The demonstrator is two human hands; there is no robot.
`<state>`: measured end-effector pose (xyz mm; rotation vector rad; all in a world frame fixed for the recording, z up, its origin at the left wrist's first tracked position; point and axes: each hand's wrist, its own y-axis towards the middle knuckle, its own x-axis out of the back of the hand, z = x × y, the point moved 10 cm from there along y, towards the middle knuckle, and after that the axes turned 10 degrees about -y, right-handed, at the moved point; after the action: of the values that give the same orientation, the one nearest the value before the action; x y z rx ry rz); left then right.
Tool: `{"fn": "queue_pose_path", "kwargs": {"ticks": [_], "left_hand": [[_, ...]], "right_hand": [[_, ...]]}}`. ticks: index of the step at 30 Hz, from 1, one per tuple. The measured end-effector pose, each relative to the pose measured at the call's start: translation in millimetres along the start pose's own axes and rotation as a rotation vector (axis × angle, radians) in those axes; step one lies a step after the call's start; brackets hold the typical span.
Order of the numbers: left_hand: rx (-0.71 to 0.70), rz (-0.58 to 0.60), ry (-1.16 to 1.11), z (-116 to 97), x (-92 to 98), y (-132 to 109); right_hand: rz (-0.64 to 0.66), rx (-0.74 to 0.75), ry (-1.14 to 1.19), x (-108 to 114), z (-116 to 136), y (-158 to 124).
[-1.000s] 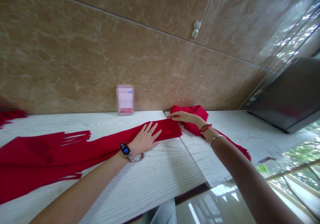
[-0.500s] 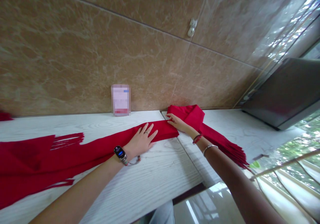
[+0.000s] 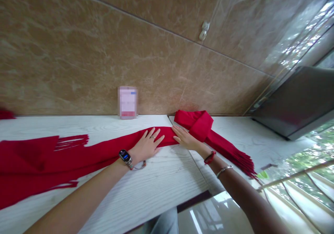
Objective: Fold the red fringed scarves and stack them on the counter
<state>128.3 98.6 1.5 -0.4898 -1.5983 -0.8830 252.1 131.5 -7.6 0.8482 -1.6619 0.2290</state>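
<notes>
A red scarf (image 3: 109, 152) lies along the table (image 3: 161, 178), in front of the pink card (image 3: 127, 103), its broad part to the card's left and its narrower strip reaching to the card's right. The left hand (image 3: 147, 145) is palm down on that strip, just right of the card and nearer the person, fingers straight and spread, gripping nothing. The right hand (image 3: 184, 138) lies farther right of the card, over the strip's right-hand part, fingers extended and close together; they seem to press rather than pinch, though whether the thumb tucks under an edge I cannot tell. The step in hand looks like flattening this narrow length; a sensible next move would call for steady, light pressure and fingers lifted clear without dragging the cloth. The scarf's long axis runs left to right across the card's front, slanting so that the narrow end points right and lies farther from the person than the broad part. Well right of the card, a folded red bundle (image 3: 202, 126) sends its fringed tail rightward and toward the person; whether it joins the strip is hidden by the right hand.
</notes>
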Motion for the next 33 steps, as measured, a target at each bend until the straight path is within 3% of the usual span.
{"fn": "queue_pose_path", "kwargs": {"ticks": [3, 6, 10, 13, 15, 20, 25, 29, 33], "left_hand": [[0.017, 0.002, -0.019, 1, 0.3, -1], [0.026, -0.037, -0.031, 2, 2.3, -2], [0.037, -0.06, -0.034, 2, 3.3, -3], [0.053, -0.037, -0.024, 4, 1.6, -3], [0.053, -0.024, -0.023, 4, 0.2, -3], [0.05, -0.026, -0.03, 4, -1.7, -3], [0.059, -0.036, -0.049, 4, 1.0, -4], [0.1, -0.068, -0.046, 8, 3.0, -6], [0.128, -0.072, -0.038, 12, 1.2, -6]], "right_hand": [[0.061, -0.033, -0.021, -6, -18, -7], [0.036, -0.121, 0.034, 11, -29, 6], [-0.038, -0.114, 0.077, 30, 2, 34], [-0.025, -0.015, 0.037, 17, 32, 44], [-0.033, 0.025, 0.005, 5, 36, 43], [-0.045, -0.036, -0.014, -15, -3, 26], [-0.101, -0.031, 0.047, 1, -25, 23], [-0.172, -0.141, 0.129, 21, -20, 39], [-0.046, -0.11, 0.113, 0, 8, 49]]}}
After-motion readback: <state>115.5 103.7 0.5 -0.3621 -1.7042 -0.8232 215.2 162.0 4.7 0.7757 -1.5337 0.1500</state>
